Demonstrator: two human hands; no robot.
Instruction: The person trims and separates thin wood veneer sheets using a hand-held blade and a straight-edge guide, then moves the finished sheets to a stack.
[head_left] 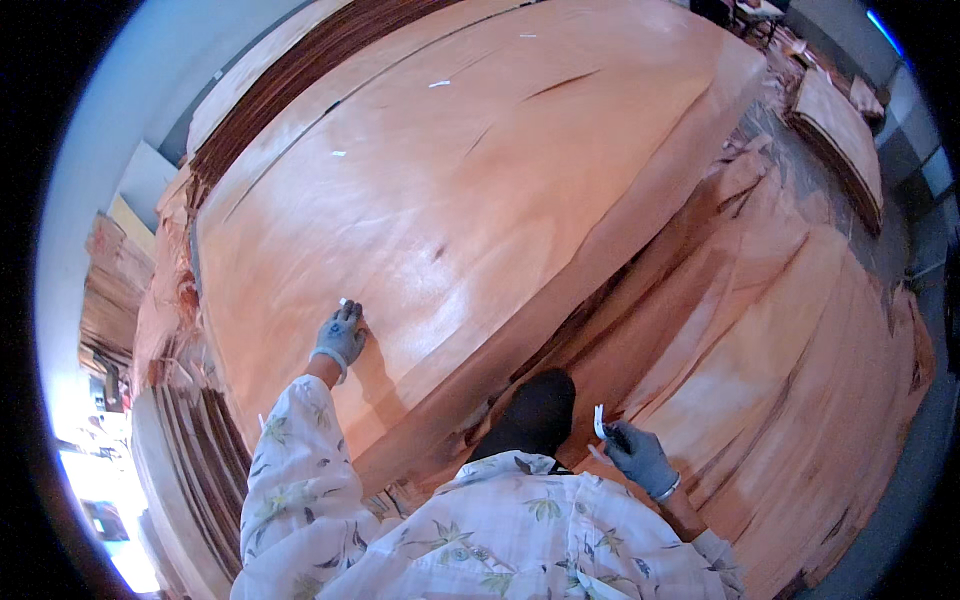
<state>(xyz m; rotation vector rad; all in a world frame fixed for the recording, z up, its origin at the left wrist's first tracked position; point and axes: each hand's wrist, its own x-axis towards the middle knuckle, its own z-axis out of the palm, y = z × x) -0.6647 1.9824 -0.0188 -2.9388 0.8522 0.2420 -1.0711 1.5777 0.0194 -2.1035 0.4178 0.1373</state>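
Note:
A large, thin, orange-brown wood veneer sheet point(400, 225) lies spread over a stack in front of me. My left hand point(341, 338), in a grey glove, rests on its near left part with the fingers stretched out. At those fingertips is a small white piece of tape point(345, 301). Near my body on the right, my gloved right hand point(642, 460) is closed on a strip of white tape point(599, 421) that sticks up from its dark fingertips. Farther off, another white tape piece point(439, 84) sits on the sheet, close to a dark slit point(560, 86).
Loose, wavy veneer sheets point(780, 330) are heaped on the right, below the stack's edge. My dark-clothed knee point(537, 408) is against the near edge. More veneer stacks stand at far left point(285, 75), near left point(190, 450) and far right point(838, 135).

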